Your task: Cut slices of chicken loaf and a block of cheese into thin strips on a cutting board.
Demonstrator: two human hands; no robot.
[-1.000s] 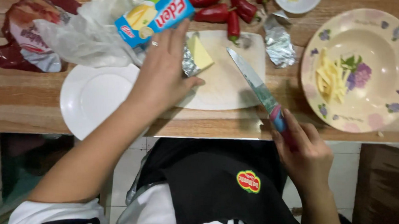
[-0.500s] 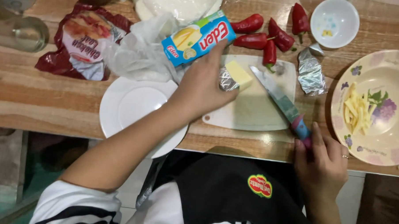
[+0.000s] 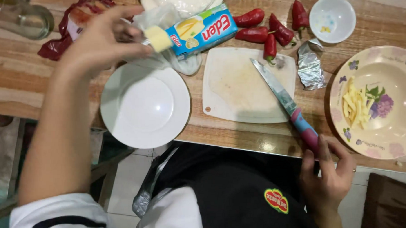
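Observation:
My left hand holds a foil-wrapped yellow cheese block above the upper edge of an empty white plate, next to a blue cheese box. My right hand is at the table's near edge and grips the pink and blue handle of a knife. The blade lies across a white cutting board, which has nothing else on it.
Several red peppers lie behind the board, beside a crumpled foil scrap and a small white bowl. A flowered plate with cheese strips stands right. A glass, a red wrapper and a plastic bag sit far left.
My left hand lifted the cheese block off the cutting board and carried it left, over toward the white plate. The knife stayed on the board in my right hand.

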